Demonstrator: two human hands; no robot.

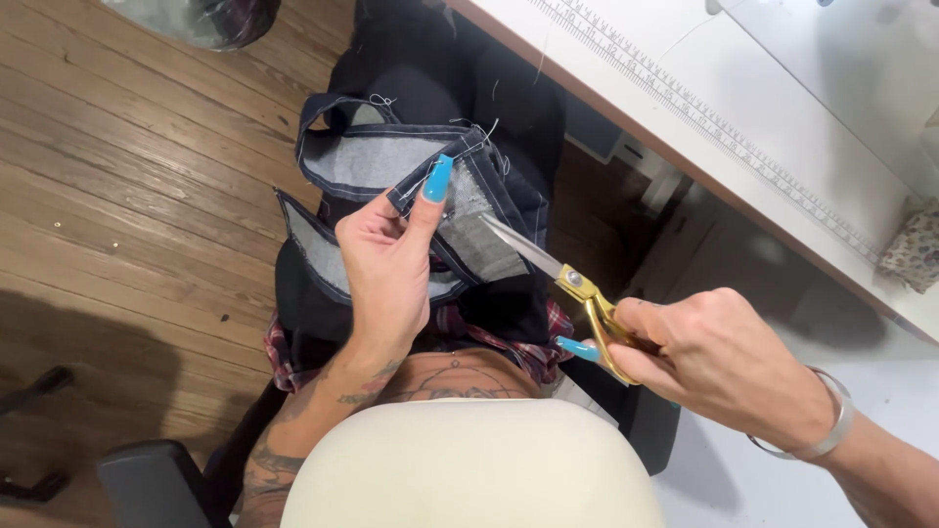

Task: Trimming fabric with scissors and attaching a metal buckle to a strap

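My left hand (386, 259) pinches a piece of dark blue denim (377, 161) over my lap, its pale inner side turned up and loose white threads at the edges. A long turquoise nail presses on the fold. My right hand (719, 362) grips gold-handled scissors (562, 279). Their silver blades point left and reach the denim beside my left thumb. I cannot tell whether the blades are apart.
A white table (782, 117) with a printed ruler along its edge runs across the upper right. A patterned fabric item (915, 249) lies at its right end. Wooden floor (127, 196) spreads to the left. A black chair arm (147, 484) sits at bottom left.
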